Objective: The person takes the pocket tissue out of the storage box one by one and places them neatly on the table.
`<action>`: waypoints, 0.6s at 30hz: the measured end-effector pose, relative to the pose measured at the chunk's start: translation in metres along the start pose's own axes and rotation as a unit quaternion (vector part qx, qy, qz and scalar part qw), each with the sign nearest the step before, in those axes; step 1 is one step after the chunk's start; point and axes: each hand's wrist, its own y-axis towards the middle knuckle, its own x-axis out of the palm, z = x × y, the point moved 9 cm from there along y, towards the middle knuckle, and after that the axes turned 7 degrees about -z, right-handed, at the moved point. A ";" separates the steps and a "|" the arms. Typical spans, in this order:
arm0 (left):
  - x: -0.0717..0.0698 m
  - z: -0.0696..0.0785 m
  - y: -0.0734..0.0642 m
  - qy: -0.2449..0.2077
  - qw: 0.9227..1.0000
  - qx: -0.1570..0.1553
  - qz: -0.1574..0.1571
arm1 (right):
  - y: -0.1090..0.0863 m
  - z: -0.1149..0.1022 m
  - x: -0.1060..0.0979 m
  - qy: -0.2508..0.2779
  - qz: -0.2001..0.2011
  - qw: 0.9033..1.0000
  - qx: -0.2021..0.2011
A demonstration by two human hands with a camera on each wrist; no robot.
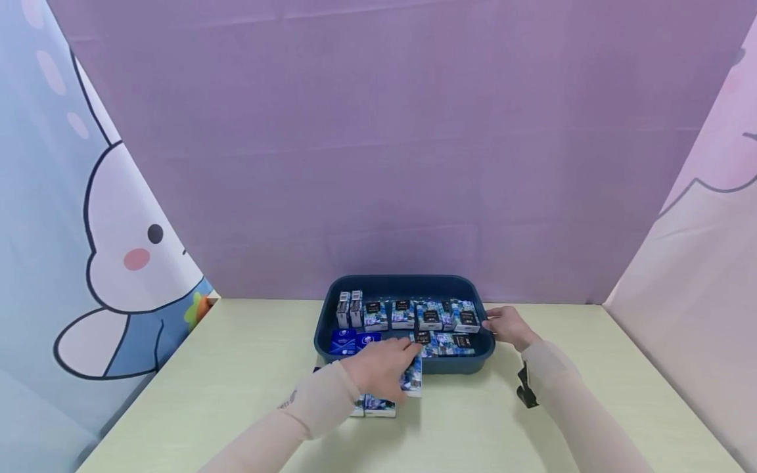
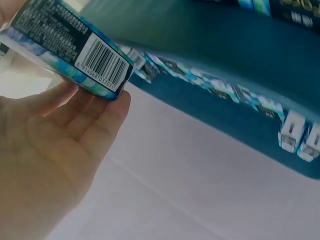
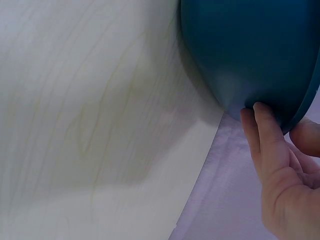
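Note:
My left hand (image 1: 381, 369) holds a small floral tissue pack (image 1: 412, 380) at the front rim of a dark blue plastic basin (image 1: 461, 366). In the left wrist view, the fingers grip the pack (image 2: 75, 50), its barcode side showing. My right hand (image 1: 511, 326) pinches the basin's right edge; the right wrist view shows fingers against the outer wall (image 3: 240, 60) and the thumb at the rim. Inside the basin, several floral packs (image 1: 403, 314) lie in rows, with two packs on edge (image 1: 349, 309) and plain blue packs (image 1: 343, 341) at the left.
More packs (image 1: 380, 407) lie on the pale wooden table (image 1: 236, 374) below my left hand, which partly covers them. A purple cloth backdrop (image 1: 378, 164) rises behind the basin. Cartoon-printed cloth (image 1: 136, 230) hangs at the left. A black strap (image 1: 526, 387) hangs at my right wrist.

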 end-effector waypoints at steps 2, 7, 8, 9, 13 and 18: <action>0.005 0.005 0.000 0.005 1.000 0.008 -0.004 | 0.000 0.000 0.000 0.000 0.000 1.000 0.000; 0.019 0.014 0.002 0.009 0.999 0.036 -0.013 | -0.001 0.000 0.002 0.004 -0.001 1.000 0.000; 0.022 0.016 0.002 0.007 0.999 0.044 -0.015 | -0.001 0.000 0.002 0.005 -0.001 1.000 0.000; 0.024 0.018 0.003 0.007 0.999 0.051 -0.016 | -0.002 0.000 0.001 0.004 -0.002 1.000 0.000; 0.031 0.024 0.008 0.002 0.997 0.073 -0.019 | -0.002 -0.001 0.000 0.000 0.000 1.000 0.003; 0.040 0.026 0.018 0.002 0.996 0.086 -0.026 | -0.001 0.000 -0.001 0.007 0.001 1.000 0.006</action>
